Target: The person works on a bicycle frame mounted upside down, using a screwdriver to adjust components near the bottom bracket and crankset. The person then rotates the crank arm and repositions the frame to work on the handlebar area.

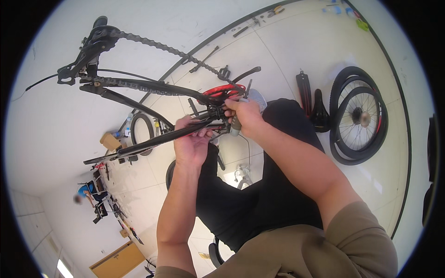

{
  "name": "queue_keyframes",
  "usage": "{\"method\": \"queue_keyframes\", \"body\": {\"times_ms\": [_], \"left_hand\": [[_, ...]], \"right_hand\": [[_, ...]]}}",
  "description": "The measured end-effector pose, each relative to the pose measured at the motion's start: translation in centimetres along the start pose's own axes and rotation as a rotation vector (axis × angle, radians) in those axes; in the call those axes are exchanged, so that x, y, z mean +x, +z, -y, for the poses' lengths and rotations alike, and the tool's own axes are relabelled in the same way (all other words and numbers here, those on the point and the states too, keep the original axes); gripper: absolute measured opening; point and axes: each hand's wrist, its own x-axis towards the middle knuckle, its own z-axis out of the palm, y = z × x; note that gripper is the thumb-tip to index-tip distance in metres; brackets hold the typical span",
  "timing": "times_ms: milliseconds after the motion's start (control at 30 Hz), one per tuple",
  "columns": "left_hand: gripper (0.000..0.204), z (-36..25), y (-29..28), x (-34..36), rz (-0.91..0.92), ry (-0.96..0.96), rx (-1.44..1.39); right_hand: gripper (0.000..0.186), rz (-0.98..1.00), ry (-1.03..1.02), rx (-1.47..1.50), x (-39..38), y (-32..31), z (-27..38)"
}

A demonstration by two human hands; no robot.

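Note:
A black bicycle frame (160, 137) lies across my view, its rear end toward the upper left. My left hand (192, 143) is closed around one of its tubes from below, close to the crank area. My right hand (245, 116) grips a screwdriver (235, 126) with a grey handle; its thin shaft sticks up past the fingers. The right fingertips are at the bottom bracket, beside the red chainring (222, 92). A chain (160, 45) runs from the chainring to the rear derailleur (95, 44). The screwdriver's tip touches nothing that I can make out.
On the floor at right lie a wheel with tyres (359, 116), a black saddle (320, 111) and a mudguard (303, 90). Hand tools (255, 22) lie along the far wall. Another tyre (141, 132) and a cardboard box (110, 141) stand at left. Farther off is a person in blue (83, 192).

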Motion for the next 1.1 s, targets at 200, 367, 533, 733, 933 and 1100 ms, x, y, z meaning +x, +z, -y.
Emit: {"method": "queue_keyframes", "body": {"times_ms": [200,367,533,733,933,1100], "left_hand": [[0.040,-0.2,0.0,-0.2,0.012,-0.091,-0.117],[0.028,-0.7,-1.2,0.3,0.030,-0.041,-0.131],[0.018,-1.7,-1.8,-0.7,-0.054,0.197,0.107],[0.022,-1.7,0.8,-2.0,-0.061,0.487,0.234],[0.019,-1.1,1.3,-2.5,-0.037,0.503,0.183],[0.036,-1.4,1.0,-2.3,-0.053,0.382,0.071]], "right_hand": [[0.011,0.072,0.061,-0.033,0.2,0.2,0.1],[0.012,0.025,0.035,0.060,0.4,0.1,-0.3],[0.020,-0.139,-0.100,-0.044,-0.6,0.9,-0.1],[0.016,-0.118,-0.070,-0.182,-1.4,1.0,0.3],[0.011,0.047,-0.112,-0.396,-1.6,0.8,0.1],[0.017,0.122,-0.087,-0.318,-1.7,0.6,0.5]]}}
